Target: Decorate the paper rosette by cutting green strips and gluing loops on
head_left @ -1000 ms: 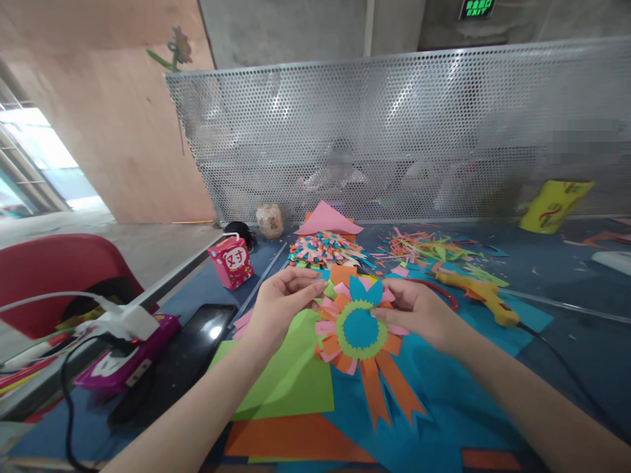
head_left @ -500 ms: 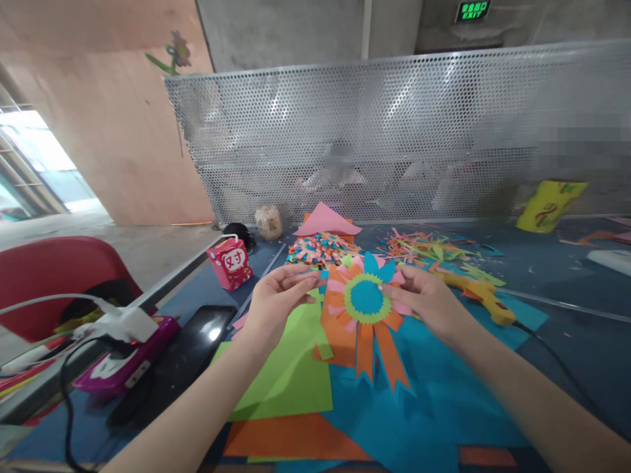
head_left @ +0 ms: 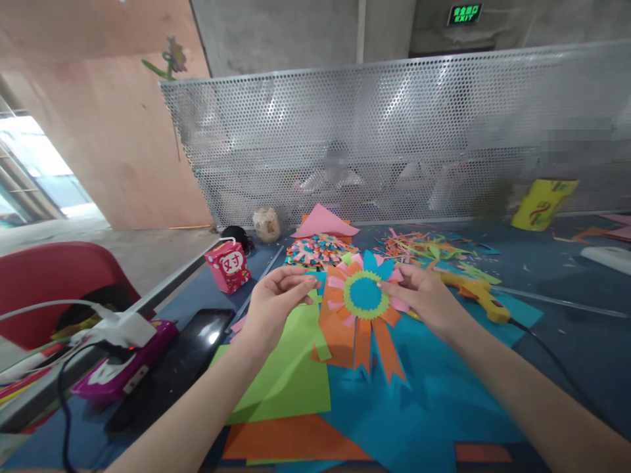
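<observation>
Paper rosette pinched in the right hand

The rosette sits near the middle of the frame, its face toward the viewer. The right hand grips its right side, thumb on the front near the blue centre and fingers behind the pink loops. The left hand, left of centre, is loosely curled with a narrow gap between thumb and fingers; nothing shows in it, and it stands apart from the rosette.

The piece looks very light and should need only a soft pinch. Its layered centre is probably the stiffest part and the best place to take hold; the outer loops would likely crush or crease, and the notched orange tails could bend or tear if pulled. Paper this dry is unlikely to slip. Whether the tails touch the blue sheet below cannot be told. A green sheet lies lower left of the rosette, a yellow glue gun to its right.
</observation>
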`<act>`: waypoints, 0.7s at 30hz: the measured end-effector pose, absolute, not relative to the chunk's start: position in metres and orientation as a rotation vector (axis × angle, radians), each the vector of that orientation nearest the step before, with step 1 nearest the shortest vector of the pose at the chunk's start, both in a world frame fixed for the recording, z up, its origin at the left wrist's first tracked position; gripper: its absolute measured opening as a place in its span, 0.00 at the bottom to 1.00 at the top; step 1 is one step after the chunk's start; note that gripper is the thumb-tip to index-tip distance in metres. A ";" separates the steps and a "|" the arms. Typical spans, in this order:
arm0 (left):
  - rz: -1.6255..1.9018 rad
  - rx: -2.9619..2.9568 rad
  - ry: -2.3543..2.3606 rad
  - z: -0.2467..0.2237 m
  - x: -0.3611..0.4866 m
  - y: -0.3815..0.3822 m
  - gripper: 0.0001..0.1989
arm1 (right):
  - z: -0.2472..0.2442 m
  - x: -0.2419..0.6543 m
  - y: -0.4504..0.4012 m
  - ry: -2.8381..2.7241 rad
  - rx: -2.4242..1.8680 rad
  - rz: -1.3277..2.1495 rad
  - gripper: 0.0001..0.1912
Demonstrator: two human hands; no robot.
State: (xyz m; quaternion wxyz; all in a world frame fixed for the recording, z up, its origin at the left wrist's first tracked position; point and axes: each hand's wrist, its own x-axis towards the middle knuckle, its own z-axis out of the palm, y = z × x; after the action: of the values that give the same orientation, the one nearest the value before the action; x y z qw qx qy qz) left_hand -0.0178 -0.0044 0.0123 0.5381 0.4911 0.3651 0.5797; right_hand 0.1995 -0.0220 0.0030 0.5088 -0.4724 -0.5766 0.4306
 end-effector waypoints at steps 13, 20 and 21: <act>1.363 1.218 0.846 0.010 -0.019 -0.003 0.17 | 0.004 0.199 -0.022 -1.404 -1.121 1.011 0.16; 1.359 1.226 0.894 0.013 -0.017 -0.006 0.18 | 0.006 0.200 -0.022 -1.380 -1.131 1.010 0.19; 1.369 1.238 0.894 0.014 -0.017 -0.006 0.18 | 0.007 0.200 -0.022 -1.371 -1.137 1.004 0.19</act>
State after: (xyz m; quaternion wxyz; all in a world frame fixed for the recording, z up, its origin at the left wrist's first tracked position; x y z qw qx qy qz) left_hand -0.0166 -0.0056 0.0136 0.5187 0.5159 0.3728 0.5708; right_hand 0.1999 -0.0221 0.0065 0.5213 -0.4745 -0.5724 0.4189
